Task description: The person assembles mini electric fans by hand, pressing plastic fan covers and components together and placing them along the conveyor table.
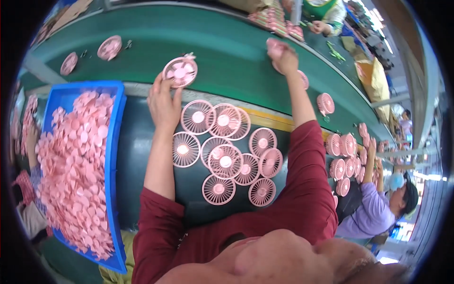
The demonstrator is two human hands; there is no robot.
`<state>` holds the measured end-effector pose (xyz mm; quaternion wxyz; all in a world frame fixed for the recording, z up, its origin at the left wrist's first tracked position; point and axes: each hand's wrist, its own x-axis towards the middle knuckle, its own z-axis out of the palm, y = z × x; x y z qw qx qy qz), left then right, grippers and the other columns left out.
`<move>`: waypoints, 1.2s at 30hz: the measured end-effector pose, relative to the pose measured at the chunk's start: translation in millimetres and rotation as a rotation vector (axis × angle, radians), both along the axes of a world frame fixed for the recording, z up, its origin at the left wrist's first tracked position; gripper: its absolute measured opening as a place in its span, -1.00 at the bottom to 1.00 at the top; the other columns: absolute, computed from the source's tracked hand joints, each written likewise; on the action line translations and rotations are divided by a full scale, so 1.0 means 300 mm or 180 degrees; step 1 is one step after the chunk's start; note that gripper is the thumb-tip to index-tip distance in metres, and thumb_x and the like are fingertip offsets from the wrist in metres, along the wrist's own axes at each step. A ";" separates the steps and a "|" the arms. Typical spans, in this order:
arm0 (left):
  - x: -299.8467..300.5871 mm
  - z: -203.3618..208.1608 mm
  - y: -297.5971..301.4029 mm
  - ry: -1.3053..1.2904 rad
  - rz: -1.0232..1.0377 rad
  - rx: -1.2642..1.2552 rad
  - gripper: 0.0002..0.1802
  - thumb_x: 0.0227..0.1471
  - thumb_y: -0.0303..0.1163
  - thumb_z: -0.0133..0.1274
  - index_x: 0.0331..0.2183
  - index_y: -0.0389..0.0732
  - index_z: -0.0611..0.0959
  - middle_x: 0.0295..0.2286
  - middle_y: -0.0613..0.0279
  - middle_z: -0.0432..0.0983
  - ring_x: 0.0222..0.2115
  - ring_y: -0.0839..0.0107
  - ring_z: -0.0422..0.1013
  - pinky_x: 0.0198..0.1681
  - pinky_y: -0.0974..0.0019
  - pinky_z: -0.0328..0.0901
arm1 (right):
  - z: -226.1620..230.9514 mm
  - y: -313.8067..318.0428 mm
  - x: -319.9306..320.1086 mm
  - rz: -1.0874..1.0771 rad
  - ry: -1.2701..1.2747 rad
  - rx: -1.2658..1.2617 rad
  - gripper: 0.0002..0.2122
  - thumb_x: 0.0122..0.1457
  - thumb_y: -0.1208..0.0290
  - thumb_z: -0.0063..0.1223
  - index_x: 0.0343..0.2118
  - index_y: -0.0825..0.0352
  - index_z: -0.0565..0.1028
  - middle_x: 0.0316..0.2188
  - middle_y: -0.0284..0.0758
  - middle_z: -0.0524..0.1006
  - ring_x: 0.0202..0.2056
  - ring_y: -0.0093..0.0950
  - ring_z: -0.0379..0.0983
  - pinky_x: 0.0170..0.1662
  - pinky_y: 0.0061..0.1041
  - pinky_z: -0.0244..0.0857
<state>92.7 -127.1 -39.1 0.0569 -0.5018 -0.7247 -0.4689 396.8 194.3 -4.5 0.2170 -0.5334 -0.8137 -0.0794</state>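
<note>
At the near edge of the green conveyor belt, my left hand (164,102) grips the rim of a round pink fan housing (175,81) with blades inside. My right hand (286,60) reaches over the belt further right, its fingers closed on a pink fan part (273,46); motion blur hides its exact shape. Another pink fan housing (303,79) lies partly behind the right wrist. Between my forearms, several pink round fan grilles (225,161) lie spread and overlapping on the dark worktable (137,165).
A blue bin (113,156) heaped with pink fan blades (75,175) stands at my left. More fan housings (109,48) sit on the belt (227,42). At the right, a co-worker in a purple sleeve (366,213) handles stacked pink fans (347,144). Another person's hand (319,27) shows across the belt.
</note>
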 end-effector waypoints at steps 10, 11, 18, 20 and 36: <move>-0.054 -0.043 -0.023 0.0302 -0.0243 0.0181 -0.77 0.05 -0.36 0.13 -0.25 -0.23 0.54 0.01 -0.11 0.39 -0.04 -0.07 0.35 0.01 0.03 0.22 | -0.004 -0.142 0.131 -0.0091 0.0493 0.0445 -0.37 -0.15 0.02 0.35 0.02 0.15 0.42 -0.07 -0.09 0.45 -0.06 -0.07 0.43 -0.05 -0.07 0.35; -0.049 -0.046 -0.016 0.0353 -0.0229 0.0191 -0.76 0.05 -0.35 0.13 -0.24 -0.24 0.54 0.02 -0.10 0.39 -0.04 -0.07 0.34 0.02 0.03 0.21 | 0.021 -0.145 0.173 -0.0366 0.0593 0.0283 -0.37 -0.13 0.00 0.34 0.05 0.06 0.41 -0.03 -0.05 0.44 -0.05 -0.02 0.42 -0.02 -0.03 0.32; -0.061 -0.055 -0.001 0.0418 -0.0204 0.0154 -0.78 0.07 -0.35 0.11 -0.25 -0.25 0.55 0.03 -0.07 0.40 -0.01 -0.04 0.36 0.02 0.03 0.23 | -0.062 -0.189 0.346 -0.1282 0.0682 -0.0173 -0.12 -0.19 -0.06 0.38 0.20 0.13 0.17 0.12 -0.16 0.26 0.07 -0.08 0.32 0.01 0.09 0.23; -0.062 -0.059 0.008 0.0405 -0.0179 0.0089 -0.77 0.08 -0.33 0.11 -0.24 -0.24 0.55 0.04 -0.09 0.39 0.01 -0.03 0.34 0.04 0.02 0.21 | -0.062 -0.200 0.357 -0.1194 0.0562 0.0013 -0.12 -0.18 -0.01 0.39 0.21 0.12 0.17 0.10 -0.16 0.28 0.05 -0.07 0.33 0.02 0.02 0.25; -0.060 -0.063 0.028 0.0152 -0.0490 0.0450 -0.80 0.02 -0.38 0.13 -0.36 -0.33 0.55 -0.27 -0.07 0.50 -0.24 0.02 0.43 -0.11 0.12 0.30 | -0.013 -0.721 0.252 0.0963 0.1405 -0.0841 -0.30 -0.20 0.05 0.38 0.09 0.04 0.39 -0.03 -0.16 0.45 0.00 -0.14 0.40 0.04 -0.15 0.31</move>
